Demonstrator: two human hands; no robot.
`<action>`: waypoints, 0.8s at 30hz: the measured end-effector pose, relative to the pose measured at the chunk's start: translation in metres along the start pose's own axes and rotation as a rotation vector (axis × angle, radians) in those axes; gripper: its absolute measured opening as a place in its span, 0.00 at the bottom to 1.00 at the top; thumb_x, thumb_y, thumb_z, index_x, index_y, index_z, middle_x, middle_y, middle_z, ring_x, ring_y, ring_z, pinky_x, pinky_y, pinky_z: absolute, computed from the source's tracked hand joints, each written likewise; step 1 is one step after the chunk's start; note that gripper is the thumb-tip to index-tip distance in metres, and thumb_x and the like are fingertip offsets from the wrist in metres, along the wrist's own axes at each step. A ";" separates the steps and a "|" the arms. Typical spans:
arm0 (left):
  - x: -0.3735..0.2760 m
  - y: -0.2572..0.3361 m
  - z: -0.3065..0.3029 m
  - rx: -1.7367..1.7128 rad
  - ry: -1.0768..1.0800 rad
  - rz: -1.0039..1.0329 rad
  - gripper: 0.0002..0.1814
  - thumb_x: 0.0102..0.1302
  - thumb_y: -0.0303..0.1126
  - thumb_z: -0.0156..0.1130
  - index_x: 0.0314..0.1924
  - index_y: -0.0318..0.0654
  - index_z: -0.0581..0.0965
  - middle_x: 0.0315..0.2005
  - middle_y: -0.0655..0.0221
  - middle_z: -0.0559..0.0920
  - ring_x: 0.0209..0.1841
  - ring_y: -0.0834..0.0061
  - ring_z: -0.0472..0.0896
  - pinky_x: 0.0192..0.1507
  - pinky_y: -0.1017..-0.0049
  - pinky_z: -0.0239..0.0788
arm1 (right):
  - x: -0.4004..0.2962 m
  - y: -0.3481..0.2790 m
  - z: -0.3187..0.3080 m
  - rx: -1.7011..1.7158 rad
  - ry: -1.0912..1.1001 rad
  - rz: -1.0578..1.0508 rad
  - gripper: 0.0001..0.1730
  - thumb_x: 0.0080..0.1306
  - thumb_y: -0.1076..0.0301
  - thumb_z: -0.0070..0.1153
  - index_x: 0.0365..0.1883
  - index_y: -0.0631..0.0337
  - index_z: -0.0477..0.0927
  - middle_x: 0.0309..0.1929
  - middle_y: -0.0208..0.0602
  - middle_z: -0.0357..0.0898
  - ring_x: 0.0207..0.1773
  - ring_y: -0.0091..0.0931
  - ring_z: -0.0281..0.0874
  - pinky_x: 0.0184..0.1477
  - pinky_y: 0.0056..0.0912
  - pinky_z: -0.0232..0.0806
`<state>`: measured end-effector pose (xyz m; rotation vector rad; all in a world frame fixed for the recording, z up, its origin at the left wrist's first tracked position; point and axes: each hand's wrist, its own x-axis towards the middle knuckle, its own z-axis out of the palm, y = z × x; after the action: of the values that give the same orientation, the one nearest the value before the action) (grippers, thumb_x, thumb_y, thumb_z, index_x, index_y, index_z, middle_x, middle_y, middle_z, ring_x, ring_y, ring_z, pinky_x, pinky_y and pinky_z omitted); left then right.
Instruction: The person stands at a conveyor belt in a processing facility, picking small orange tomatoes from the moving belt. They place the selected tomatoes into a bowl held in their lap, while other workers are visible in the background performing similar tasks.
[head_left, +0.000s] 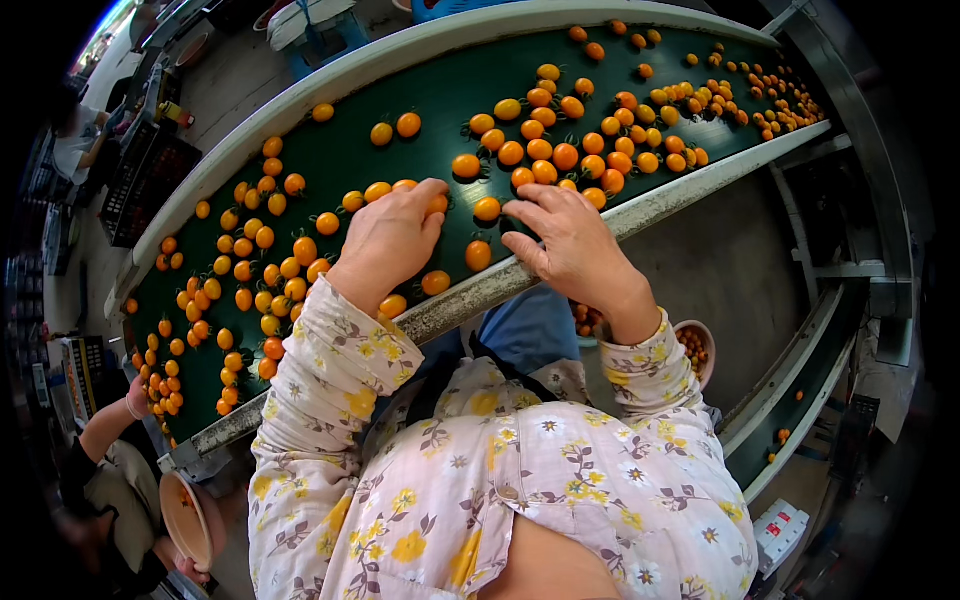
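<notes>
Many orange and yellow cherry tomatoes (565, 157), several with green calyxes, lie spread over a dark green conveyor belt (442, 90). Over its middle, my left hand (394, 236) is bent palm down among the fruit. An orange tomato (439, 203) shows at its thumb and fingertips; whether it is gripped is hidden. My right hand (574, 244) reaches across the near rail with fingers apart and nothing visible in them. Close to its fingertips sits a single tomato (487, 208). Between the hands and the rail lies another tomato (478, 256).
A worn pale rail (480, 296) edges the belt on my side. Below right stands a bowl of small tomatoes (696, 349), near a lower conveyor (795, 405). At left, another person's hand (139, 397) touches tomatoes; their other hand is at a pink basin (184, 517).
</notes>
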<state>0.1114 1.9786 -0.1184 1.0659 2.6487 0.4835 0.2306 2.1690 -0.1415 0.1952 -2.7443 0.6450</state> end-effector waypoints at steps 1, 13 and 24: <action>0.002 -0.001 0.001 0.059 0.059 -0.036 0.17 0.66 0.36 0.55 0.55 0.42 0.75 0.44 0.60 0.80 0.45 0.61 0.80 0.47 0.65 0.71 | 0.002 0.008 -0.004 -0.057 0.038 0.044 0.20 0.62 0.57 0.56 0.47 0.60 0.78 0.50 0.45 0.73 0.55 0.40 0.70 0.56 0.42 0.62; 0.019 0.020 0.004 0.064 0.093 -0.077 0.18 0.64 0.36 0.59 0.53 0.40 0.76 0.37 0.62 0.79 0.39 0.63 0.79 0.42 0.66 0.71 | 0.022 0.045 0.004 -0.146 -0.011 0.182 0.29 0.60 0.57 0.57 0.60 0.51 0.70 0.62 0.45 0.66 0.68 0.40 0.59 0.65 0.54 0.49; 0.030 0.041 0.016 -0.062 0.117 0.027 0.16 0.63 0.34 0.60 0.50 0.39 0.76 0.31 0.62 0.78 0.32 0.65 0.78 0.37 0.68 0.70 | 0.018 0.068 -0.050 0.209 0.039 0.291 0.17 0.60 0.61 0.58 0.44 0.62 0.80 0.45 0.43 0.79 0.50 0.39 0.75 0.51 0.39 0.67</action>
<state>0.1218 2.0309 -0.1204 1.0875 2.7035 0.6482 0.2133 2.2513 -0.1209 -0.1725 -2.6873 1.0021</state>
